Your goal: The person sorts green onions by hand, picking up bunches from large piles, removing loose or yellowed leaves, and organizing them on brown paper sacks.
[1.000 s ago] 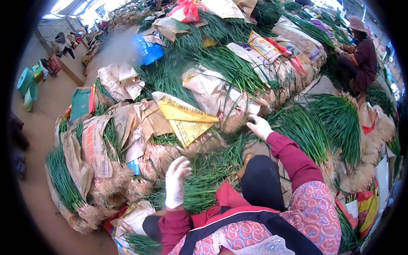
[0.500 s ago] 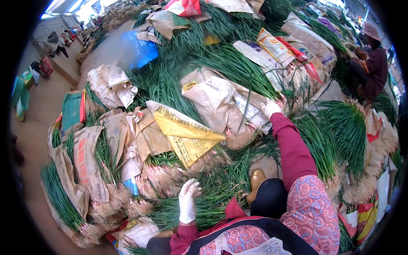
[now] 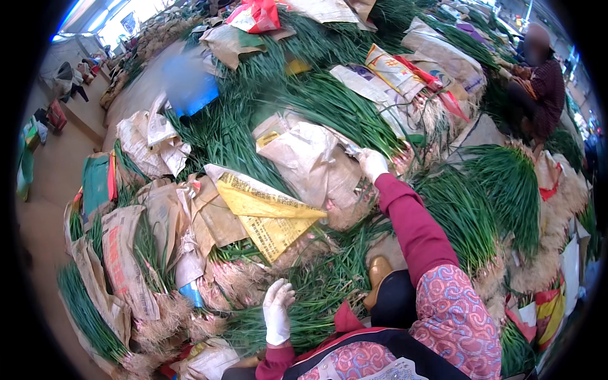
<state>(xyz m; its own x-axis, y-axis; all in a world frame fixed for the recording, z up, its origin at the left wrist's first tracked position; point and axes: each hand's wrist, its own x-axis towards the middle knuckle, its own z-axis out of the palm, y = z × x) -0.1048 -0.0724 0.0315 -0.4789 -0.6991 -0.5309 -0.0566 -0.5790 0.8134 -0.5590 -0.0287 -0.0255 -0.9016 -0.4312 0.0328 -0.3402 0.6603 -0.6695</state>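
Observation:
My right hand, in a white glove, is stretched out to the middle of the pile. Its fingers are closed on the edge of a beige paper sack sheet that lies over a bundle of green onions. Just beyond this hand, another bundle of green onions lies with its pale roots to the right. My left hand, gloved in white too, hovers over loose green leaves with its fingers loosely apart and nothing in them. A yellow paper sheet covers onions between my hands.
Wrapped onion bundles line the left side, roots toward me. Uncovered bundles lie at the right. A person in a hat crouches at the far right. My brown boot stands among leaves. Bare floor shows at far left.
My right hand has moved left and a little nearer, drawing the edge of the beige paper sheet with it, and the onion roots beyond now show more. The left hand is nearly still.

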